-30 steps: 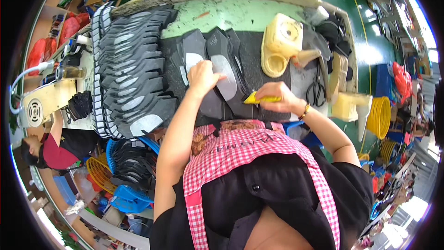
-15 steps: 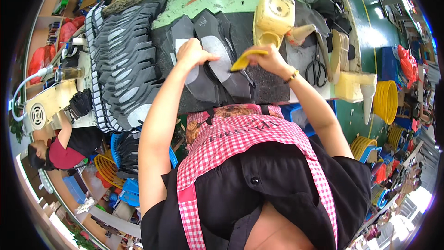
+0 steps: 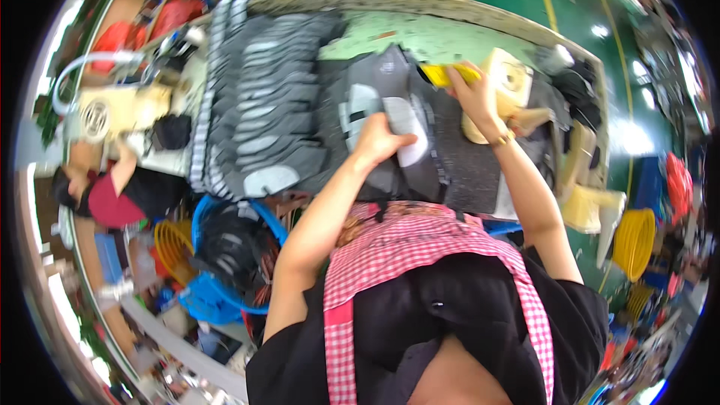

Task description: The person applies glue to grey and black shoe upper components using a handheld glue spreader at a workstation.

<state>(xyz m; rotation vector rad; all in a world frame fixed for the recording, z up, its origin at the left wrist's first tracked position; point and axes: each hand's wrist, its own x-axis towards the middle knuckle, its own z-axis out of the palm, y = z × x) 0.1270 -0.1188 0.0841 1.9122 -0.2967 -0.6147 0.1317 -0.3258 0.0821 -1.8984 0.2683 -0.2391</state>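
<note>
My left hand (image 3: 381, 139) presses on dark grey shoe-upper pieces, its thumb spread to the right across the light grey patch of one piece (image 3: 391, 79). Another dark piece with a pale patch (image 3: 364, 97) lies beneath and left of that hand. My right hand (image 3: 474, 94) is closed around a flat yellow-handled brush (image 3: 442, 75), raised over the pieces' upper right edge. Motion blur hides the brush's tip. Just right of this hand stands a cream-coloured pot (image 3: 511, 75).
Overlapping rows of grey pieces (image 3: 277, 82) fill the table's left side. A raised rim (image 3: 420, 1) bounds the far edge. Black cloth (image 3: 576, 75) lies at the right. Below left stands a blue basket (image 3: 201, 214); a co-worker (image 3: 116, 199) sits by a cream machine (image 3: 112, 112).
My right hand has lifted the brush up and away from the light patch, toward the far side. My left hand stays on the pieces. The whole view has shifted, moving the table rightward and down.
</note>
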